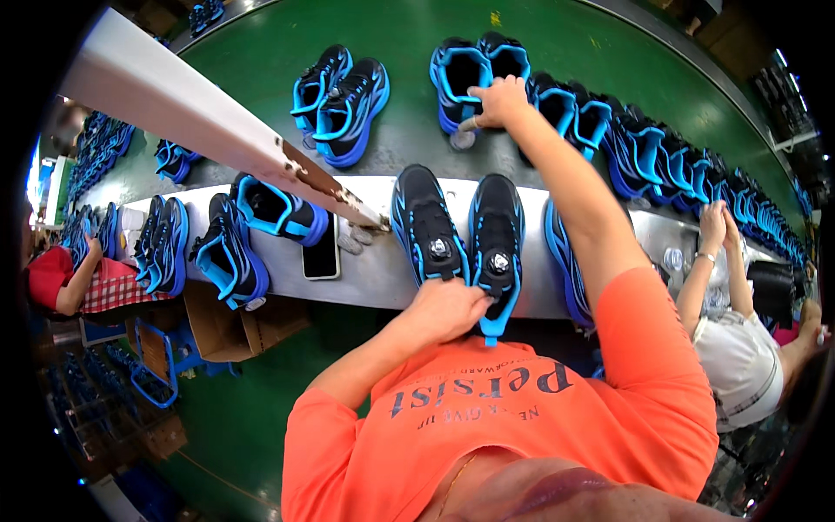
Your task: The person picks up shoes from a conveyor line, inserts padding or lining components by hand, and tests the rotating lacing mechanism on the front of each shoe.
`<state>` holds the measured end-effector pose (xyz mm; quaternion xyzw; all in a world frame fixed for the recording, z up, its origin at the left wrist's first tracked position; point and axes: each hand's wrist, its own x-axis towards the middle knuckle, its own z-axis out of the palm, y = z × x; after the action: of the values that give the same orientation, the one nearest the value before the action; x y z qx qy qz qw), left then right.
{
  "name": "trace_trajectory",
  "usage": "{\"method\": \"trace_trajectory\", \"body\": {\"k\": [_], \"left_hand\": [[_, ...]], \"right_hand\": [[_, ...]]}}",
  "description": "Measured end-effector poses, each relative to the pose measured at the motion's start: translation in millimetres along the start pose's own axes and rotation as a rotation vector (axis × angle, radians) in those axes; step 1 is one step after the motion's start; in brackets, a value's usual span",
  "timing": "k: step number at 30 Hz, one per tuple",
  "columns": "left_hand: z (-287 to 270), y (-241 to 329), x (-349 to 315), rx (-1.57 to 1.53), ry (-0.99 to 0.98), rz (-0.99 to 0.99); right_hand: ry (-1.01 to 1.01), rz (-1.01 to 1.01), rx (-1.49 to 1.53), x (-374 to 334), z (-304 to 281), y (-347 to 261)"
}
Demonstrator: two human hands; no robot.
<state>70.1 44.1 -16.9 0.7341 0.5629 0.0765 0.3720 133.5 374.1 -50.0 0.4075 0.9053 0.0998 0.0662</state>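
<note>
Two black-and-blue sneakers with round dial fasteners stand side by side at the bench edge before me: a left sneaker (420, 213) and a right sneaker (497, 217), toes pointing away. My left hand (448, 309) is closed at their openings, fingers curled on the tongue area; its fingertips are partly hidden. Farther off, my right hand (503, 103) reaches out to another pair and grips the collar of a sneaker (457, 74), with a second sneaker (506, 59) right beside it. A small blurred grey piece (463, 137) hangs under my right fingers.
A white post (200, 104) slants down to the bench (374, 283). Left of it are loose sneakers (228, 252), a phone (322, 252) and grey lumps (352, 239). Rows of sneakers (639, 157) line the green surface. Co-workers sit at left (65, 278) and right (739, 365).
</note>
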Motion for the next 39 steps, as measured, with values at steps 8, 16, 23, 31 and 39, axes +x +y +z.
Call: {"method": "trace_trajectory", "body": {"k": [8, 16, 23, 31, 39], "left_hand": [[-74.5, -34.7, 58.0, 0.208, 0.333, 0.180], [-79.0, -29.1, 41.3, -0.465, 1.042, 0.137], [10.6, -20.8, -51.8, -0.796, 0.689, 0.074], [20.6, -24.3, -58.1, -0.091, 0.923, -0.156], [8.7, -22.2, -21.4, 0.040, 0.749, 0.263]], "right_hand": [[0.047, 0.136, 1.087, 11.8, -81.1, 73.7], [0.090, -0.104, 1.157, -150.2, -165.3, 50.5], [0.139, -0.348, 0.715, -291.5, -95.0, -75.2], [0.151, -0.322, 1.029, -323.3, -89.7, -67.5], [0.345, -0.043, 0.924, -282.7, -44.6, -68.6]]}}
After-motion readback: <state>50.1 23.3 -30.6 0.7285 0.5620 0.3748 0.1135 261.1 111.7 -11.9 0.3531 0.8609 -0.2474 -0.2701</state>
